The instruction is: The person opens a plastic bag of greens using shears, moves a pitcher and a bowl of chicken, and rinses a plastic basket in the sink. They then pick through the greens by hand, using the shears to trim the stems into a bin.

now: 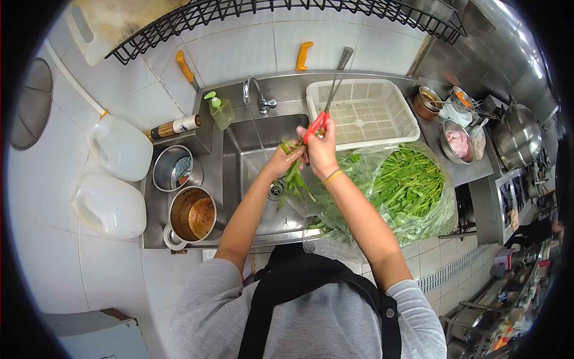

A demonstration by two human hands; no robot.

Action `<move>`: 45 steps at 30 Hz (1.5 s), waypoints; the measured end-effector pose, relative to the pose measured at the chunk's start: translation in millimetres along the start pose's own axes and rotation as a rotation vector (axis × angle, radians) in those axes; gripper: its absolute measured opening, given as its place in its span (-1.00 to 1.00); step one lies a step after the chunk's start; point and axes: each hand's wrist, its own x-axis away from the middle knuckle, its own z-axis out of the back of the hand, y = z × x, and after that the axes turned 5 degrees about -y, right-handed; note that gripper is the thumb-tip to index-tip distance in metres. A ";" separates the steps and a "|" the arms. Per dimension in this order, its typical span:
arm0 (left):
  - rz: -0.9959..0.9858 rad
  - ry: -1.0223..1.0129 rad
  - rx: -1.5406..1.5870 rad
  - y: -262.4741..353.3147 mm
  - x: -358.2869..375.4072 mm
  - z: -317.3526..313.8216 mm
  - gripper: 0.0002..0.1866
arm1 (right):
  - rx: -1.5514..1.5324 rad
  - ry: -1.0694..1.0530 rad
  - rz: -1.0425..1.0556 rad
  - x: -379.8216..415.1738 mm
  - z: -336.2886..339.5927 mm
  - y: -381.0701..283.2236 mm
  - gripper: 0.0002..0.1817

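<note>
My left hand (283,160) is closed on a small bunch of leafy green stems (294,179) over the sink basin (240,139). Close against it, my right hand (323,151) grips red-handled scissors (315,127); their cutting end is hard to make out among fingers and leaves. A yellow band circles the right wrist. Under the right forearm lies a large clear plastic bag (353,191) with a heap of greens (411,180) in it. Water runs from the faucet (258,99) into the basin, left of the hands. Beyond them stands a white plastic basket (365,110).
Left of the basin stand a metal pot (173,167), a pot with brown residue (192,214) and a soap bottle (222,112). A dark-handled metal tool (344,58) and a yellow handle (304,55) rise behind. Bowls of food (458,143) are at right; a wire rack (239,12) overhangs.
</note>
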 end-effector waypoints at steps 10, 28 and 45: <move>0.148 0.197 0.197 -4.5 61.9 -2.4 -0.76 | -0.235 -0.008 0.000 -53.5 -6.1 -18.7 -0.60; 0.076 0.304 0.038 4.8 44.3 -12.0 -0.85 | 0.022 -0.140 -0.066 13.7 67.0 -39.0 -0.33; -0.072 0.463 -0.595 -44.4 -12.3 -185.9 -0.60 | -0.348 2.023 0.302 695.8 469.9 -96.6 -0.54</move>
